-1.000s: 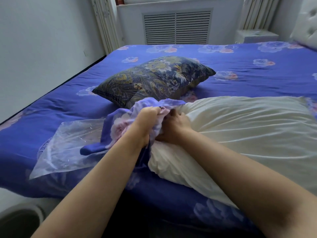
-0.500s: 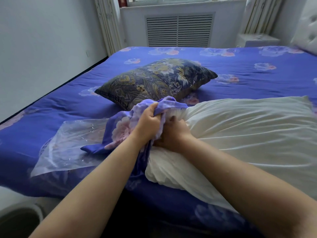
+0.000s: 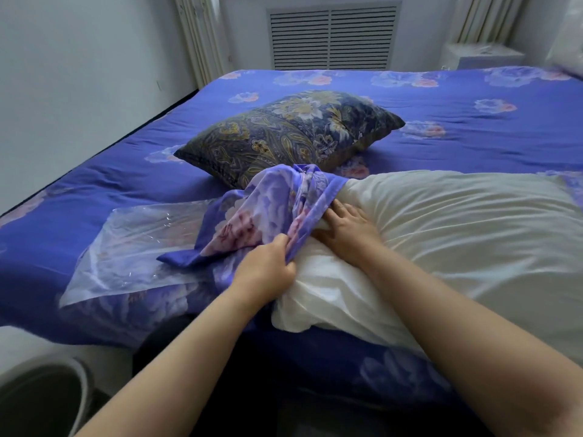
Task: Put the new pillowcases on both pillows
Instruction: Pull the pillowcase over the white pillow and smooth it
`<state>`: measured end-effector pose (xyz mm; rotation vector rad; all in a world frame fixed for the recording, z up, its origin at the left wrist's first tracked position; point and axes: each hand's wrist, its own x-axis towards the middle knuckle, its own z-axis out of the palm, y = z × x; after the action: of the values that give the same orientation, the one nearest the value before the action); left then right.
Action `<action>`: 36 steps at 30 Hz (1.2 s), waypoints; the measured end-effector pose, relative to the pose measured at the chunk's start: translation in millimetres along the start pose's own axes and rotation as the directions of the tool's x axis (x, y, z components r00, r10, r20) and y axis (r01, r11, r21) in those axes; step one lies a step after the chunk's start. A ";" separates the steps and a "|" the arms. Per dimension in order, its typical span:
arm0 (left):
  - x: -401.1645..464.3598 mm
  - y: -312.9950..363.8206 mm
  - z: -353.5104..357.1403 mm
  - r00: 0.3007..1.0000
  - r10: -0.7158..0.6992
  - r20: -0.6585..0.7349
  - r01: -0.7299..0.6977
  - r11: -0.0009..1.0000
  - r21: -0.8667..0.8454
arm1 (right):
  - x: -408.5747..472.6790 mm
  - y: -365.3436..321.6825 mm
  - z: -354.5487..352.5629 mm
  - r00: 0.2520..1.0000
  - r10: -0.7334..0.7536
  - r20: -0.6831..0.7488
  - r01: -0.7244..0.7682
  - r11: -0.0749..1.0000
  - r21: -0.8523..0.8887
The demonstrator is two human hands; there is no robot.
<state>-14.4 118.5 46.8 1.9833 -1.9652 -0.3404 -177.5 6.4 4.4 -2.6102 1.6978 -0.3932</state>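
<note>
On the bed (image 3: 441, 127), purple pillowcase (image 3: 277, 206) sheathes white pillow's (image 3: 441, 234) corner only.

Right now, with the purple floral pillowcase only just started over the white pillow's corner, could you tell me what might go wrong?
1. The purple floral pillowcase is bunched, so it may twist or snag on the white pillow.
2. Only the left hand grips it; the right hand lies flat, so the corner could slip out.
3. The clear plastic bag beneath could be dragged along.
</note>
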 end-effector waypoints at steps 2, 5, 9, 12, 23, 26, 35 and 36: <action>-12.9 20.9 7.1 0.998 0.046 -0.041 -0.045 0.999 0.018 | -1.6 -1.7 5.9 0.999 0.043 -0.012 -0.044 0.998 -0.046; -29.1 32.5 16.0 0.987 0.097 -0.132 -0.081 0.989 0.121 | 3.2 -4.9 8.7 0.998 0.061 0.007 -0.061 0.997 0.049; -50.0 10.8 35.1 0.977 0.102 -0.189 -0.048 0.961 0.273 | -10.7 -6.3 -7.5 0.995 0.060 -0.079 -0.018 0.892 0.452; -59.7 -3.8 48.4 0.956 0.085 -0.282 -0.011 0.967 0.253 | -36.9 -19.5 -18.4 0.995 0.046 -0.092 0.005 0.872 0.490; -70.5 -25.0 24.5 0.864 -0.348 -0.363 0.159 0.873 -0.461 | -131.2 -79.4 -7.4 0.979 -0.161 0.128 0.160 0.987 0.017; -66.8 -17.1 22.4 0.887 -0.355 -0.296 0.117 0.792 -0.599 | -111.9 -80.9 -4.2 0.995 -0.091 0.032 0.092 0.996 -0.023; -59.0 -13.3 35.9 0.917 -0.277 -0.287 0.070 0.820 -0.569 | -56.5 -64.4 -38.3 0.970 0.204 -0.134 -0.138 0.910 0.390; -57.8 -14.2 35.3 0.916 -0.282 -0.284 0.074 0.817 -0.572 | -54.0 -65.8 -44.4 0.951 0.270 -0.152 -0.161 0.849 0.503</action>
<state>-16.4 174.0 5.4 1.6966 -1.2637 -0.4893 -148.3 88.2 45.4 -2.0501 1.6516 -0.9843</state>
